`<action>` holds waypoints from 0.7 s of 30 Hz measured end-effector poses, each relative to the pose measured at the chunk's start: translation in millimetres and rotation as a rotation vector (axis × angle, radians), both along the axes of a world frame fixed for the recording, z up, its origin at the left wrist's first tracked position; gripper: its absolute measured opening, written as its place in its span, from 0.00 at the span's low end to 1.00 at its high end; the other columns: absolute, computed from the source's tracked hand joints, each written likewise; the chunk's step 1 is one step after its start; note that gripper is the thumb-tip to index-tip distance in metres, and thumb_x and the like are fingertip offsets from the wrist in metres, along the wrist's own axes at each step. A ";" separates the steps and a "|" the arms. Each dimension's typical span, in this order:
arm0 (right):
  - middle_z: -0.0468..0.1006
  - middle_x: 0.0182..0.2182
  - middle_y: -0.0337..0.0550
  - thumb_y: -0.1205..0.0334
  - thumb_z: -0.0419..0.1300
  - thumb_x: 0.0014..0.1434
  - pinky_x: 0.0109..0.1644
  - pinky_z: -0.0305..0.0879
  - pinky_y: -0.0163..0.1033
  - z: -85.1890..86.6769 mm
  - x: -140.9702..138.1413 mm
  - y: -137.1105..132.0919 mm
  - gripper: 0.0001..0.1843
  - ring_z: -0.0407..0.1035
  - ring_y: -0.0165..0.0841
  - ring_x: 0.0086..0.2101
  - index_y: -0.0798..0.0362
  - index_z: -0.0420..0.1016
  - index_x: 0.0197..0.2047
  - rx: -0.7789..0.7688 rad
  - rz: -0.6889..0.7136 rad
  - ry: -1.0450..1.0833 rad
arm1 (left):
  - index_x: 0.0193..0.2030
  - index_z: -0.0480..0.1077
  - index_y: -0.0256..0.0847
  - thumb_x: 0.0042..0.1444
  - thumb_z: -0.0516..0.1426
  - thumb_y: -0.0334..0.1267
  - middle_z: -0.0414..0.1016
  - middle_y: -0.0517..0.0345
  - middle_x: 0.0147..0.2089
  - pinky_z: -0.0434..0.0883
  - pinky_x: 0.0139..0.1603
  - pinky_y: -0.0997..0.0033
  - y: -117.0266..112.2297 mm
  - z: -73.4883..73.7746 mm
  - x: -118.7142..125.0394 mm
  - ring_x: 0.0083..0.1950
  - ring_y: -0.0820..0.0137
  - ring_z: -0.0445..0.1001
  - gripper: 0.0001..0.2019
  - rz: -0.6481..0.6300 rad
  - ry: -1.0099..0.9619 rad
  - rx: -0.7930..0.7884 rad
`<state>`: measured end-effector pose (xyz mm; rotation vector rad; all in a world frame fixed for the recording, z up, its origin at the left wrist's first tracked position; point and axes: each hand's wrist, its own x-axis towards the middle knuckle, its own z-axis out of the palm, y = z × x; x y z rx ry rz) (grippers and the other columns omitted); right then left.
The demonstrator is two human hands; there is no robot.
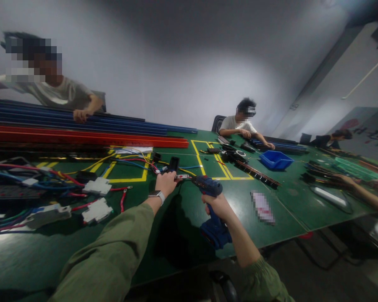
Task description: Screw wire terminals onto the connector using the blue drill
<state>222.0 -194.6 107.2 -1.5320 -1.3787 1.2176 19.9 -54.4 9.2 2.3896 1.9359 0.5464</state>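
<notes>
My right hand (219,205) is wrapped round the grip of a blue cordless drill (211,212), held level over the green table (182,222) with its nose pointing left. My left hand (166,182), a watch on its wrist, is closed at the drill's tip (183,177); what it pinches there is too small to make out. Just beyond the hand lie a small black part (174,163) and loose red, blue and yellow wires (135,161).
White breaker-like blocks (97,209) and tangled wires lie at left. Long red and blue rails (82,136) run along the far edge. A blue bin (275,160) stands at right. Other people sit at the far side and a person's arm (362,195) reaches in at right.
</notes>
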 end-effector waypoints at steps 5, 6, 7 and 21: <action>0.63 0.10 0.32 0.64 0.57 0.45 0.16 0.55 0.32 0.7 -0.9 0.9 0.04 0.63 0.30 0.13 0.53 0.65 0.27 -0.021 -0.003 0.009 | 0.44 0.68 0.41 0.59 0.43 0.57 0.74 0.43 0.45 0.56 0.46 0.58 0.2 0.1 -0.1 0.47 0.56 0.71 0.23 -0.003 0.000 -0.009; 0.63 0.10 0.32 0.64 0.57 0.45 0.17 0.55 0.32 0.9 -0.8 1.1 0.04 0.63 0.30 0.13 0.53 0.65 0.27 -0.035 -0.010 0.007 | 0.44 0.68 0.42 0.59 0.43 0.57 0.74 0.43 0.45 0.56 0.46 0.58 0.0 0.4 0.0 0.47 0.56 0.71 0.23 -0.001 0.003 -0.014; 0.63 0.10 0.32 0.64 0.57 0.45 0.17 0.55 0.32 1.1 -0.6 1.3 0.04 0.63 0.30 0.13 0.53 0.65 0.27 -0.044 -0.017 0.004 | 0.44 0.68 0.42 0.59 0.43 0.57 0.74 0.43 0.45 0.56 0.46 0.58 0.0 0.7 0.1 0.47 0.56 0.71 0.23 0.004 0.006 -0.017; 0.64 0.09 0.32 0.65 0.58 0.45 0.18 0.57 0.32 3.7 -1.0 1.0 0.06 0.62 0.30 0.13 0.54 0.68 0.30 -0.077 -0.034 0.016 | 0.43 0.68 0.42 0.59 0.44 0.57 0.75 0.45 0.43 0.57 0.46 0.59 1.9 -2.0 -1.0 0.45 0.56 0.72 0.23 -0.005 -0.004 0.016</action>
